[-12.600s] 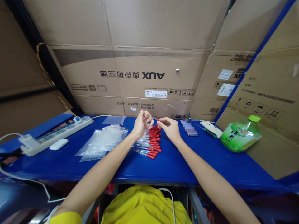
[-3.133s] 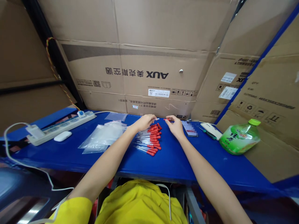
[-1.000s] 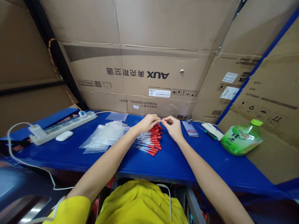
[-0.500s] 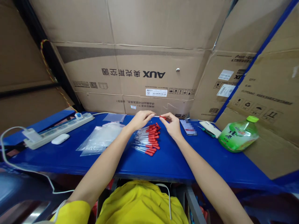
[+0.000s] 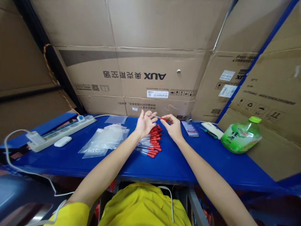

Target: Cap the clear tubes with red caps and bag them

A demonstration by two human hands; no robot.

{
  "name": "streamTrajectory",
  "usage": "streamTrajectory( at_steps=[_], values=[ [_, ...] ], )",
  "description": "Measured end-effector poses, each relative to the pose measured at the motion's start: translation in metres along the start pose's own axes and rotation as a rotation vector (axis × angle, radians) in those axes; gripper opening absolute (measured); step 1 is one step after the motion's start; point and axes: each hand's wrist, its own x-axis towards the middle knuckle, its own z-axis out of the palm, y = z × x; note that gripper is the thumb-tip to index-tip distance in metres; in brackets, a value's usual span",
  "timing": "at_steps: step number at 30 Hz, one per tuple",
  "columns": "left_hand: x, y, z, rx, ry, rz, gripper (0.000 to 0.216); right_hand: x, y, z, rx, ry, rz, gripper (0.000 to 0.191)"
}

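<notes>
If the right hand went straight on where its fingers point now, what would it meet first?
Probably the left hand, open just ahead; the red-ended dropper in the right hand points toward it. Depth between them is hard to judge.

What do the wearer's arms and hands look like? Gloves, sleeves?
Left hand and right hand are ungloved; forearms bare. A yellow sleeve shows on the left arm; the right one's is out of view. No watch visible.

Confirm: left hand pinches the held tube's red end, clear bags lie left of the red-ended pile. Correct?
Not quite: the head view shows the right hand pinching the red end of the held tube. Clear bags do lie left of the red-ended pile.
</notes>
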Motion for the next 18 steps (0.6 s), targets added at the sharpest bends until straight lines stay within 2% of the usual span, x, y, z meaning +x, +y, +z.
streamTrajectory(
  at_steps=[9, 18],
  values=[
    [-0.0063, 0.0088, 0.0067, -0.001, 0.014, 0.106, 0.042, -0.0052, -0.0005, 0.0036, 0.014, -0.129, 0.088, 0.038],
    [-0.0072, 0.002, 0.0069, -0.03, -0.015, 0.122, 0.043, -0.0092, -0.0055, 0.005, 0.072, -0.087, 0.07, 0.028]
  ],
)
